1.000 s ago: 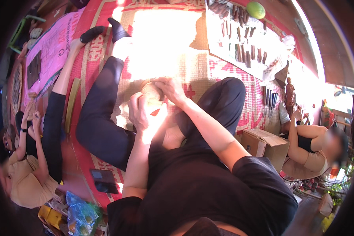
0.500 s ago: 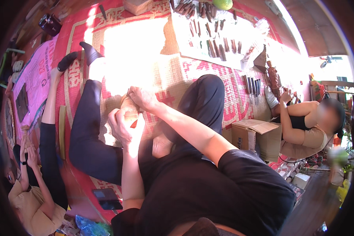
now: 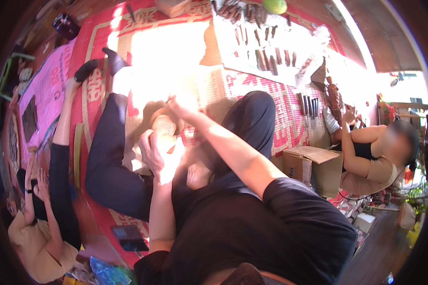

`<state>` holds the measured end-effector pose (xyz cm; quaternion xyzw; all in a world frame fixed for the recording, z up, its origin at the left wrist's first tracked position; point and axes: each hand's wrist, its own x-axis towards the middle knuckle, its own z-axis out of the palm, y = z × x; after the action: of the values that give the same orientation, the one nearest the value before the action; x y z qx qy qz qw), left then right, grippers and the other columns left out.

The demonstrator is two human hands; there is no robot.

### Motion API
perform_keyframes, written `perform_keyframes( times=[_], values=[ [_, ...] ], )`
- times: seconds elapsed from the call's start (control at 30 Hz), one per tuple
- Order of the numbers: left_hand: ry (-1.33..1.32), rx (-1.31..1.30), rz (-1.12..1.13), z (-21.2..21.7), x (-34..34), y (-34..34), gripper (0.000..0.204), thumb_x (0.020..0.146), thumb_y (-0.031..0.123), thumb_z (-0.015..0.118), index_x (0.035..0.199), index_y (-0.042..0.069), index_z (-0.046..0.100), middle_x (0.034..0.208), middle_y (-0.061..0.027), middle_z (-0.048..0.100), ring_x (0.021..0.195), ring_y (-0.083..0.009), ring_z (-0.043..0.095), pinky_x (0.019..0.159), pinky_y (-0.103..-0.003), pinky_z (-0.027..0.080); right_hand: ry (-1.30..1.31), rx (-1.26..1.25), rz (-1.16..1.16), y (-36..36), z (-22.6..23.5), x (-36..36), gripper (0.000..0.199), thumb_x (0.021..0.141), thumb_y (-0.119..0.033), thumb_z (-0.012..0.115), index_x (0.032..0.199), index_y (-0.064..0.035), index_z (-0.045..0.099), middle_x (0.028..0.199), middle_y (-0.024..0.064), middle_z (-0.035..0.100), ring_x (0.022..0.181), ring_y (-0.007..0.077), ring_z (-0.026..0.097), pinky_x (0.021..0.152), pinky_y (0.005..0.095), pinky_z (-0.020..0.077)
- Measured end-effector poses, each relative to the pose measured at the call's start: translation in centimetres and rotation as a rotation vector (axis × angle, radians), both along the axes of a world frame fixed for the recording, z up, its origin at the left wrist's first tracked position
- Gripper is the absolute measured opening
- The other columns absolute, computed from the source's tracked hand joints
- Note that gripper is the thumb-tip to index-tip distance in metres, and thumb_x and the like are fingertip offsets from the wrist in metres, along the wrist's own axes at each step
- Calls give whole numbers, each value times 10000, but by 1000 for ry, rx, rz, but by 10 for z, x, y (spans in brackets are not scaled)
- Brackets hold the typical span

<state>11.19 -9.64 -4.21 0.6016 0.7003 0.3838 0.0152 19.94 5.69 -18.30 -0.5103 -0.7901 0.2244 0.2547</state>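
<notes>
Gripping a tan, rounded, wood-like piece (image 3: 164, 125) left of frame centre, the left hand (image 3: 154, 153) curls around its lower edge; the right hand (image 3: 179, 108), fingers overexposed, hold unclear, is by its upper edge; red-and-tan woven mat (image 3: 213, 92) spreads beyond.

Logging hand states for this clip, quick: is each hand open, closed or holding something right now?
Left hand: closed, holding a tan wooden piece.
Right hand: cannot be told; glare washes out its fingers.

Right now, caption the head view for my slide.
Over a sunlit, red-patterned woven mat, the left hand grips a wooden piece, the right hand near its far end.
</notes>
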Motion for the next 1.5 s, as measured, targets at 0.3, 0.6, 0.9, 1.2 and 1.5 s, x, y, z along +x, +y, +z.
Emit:
perform_keyframes(
  times=[0.3, 0.6, 0.9, 1.2, 1.5],
  values=[
    [-56, -18, 35, 1, -7, -2, 472, 588, 146, 808, 990, 97, 565, 1034, -99, 511, 928, -305, 565, 743, -425, 500, 445, -472, -103, -15, 59, 18, 130, 843, -154, 687, 862, -37, 634, 766, 59, 651, 685, 136, 563, 651, 284, 466],
    [-66, -8, 29, 0, -9, -1, 473, 590, 156, 817, 989, 94, 571, 1027, -101, 511, 927, -306, 564, 741, -427, 498, 486, -659, 16, -43, 82, 24, 151, 830, -104, 675, 957, -25, 693, 867, 93, 685, 812, 154, 620, 778, 299, 498],
    [-42, 4, 22, 1, -7, 0, 481, 593, 169, 820, 991, 88, 562, 1025, -110, 512, 920, -311, 561, 737, -432, 493, 549, -793, -94, -34, 50, 22, 261, 793, -122, 699, 1026, -10, 667, 935, 76, 670, 882, 130, 606, 805, 278, 489],
    [-63, 4, 8, 1, -8, 1, 481, 597, 169, 818, 995, 80, 561, 1022, -109, 507, 908, -306, 566, 716, -425, 499, 684, -971, -116, -31, 46, 22, 366, 769, -158, 741, 1068, 6, 609, 916, 76, 618, 852, 142, 586, 786, 277, 483],
    [-38, 15, -14, 7, -7, 2, 482, 596, 178, 823, 986, 68, 561, 1017, -115, 510, 912, -308, 562, 725, -419, 501, 681, -940, -208, -30, 43, 16, 282, 762, -174, 756, 910, -6, 584, 878, 67, 590, 810, 134, 542, 740, 271, 460]
  ],
)
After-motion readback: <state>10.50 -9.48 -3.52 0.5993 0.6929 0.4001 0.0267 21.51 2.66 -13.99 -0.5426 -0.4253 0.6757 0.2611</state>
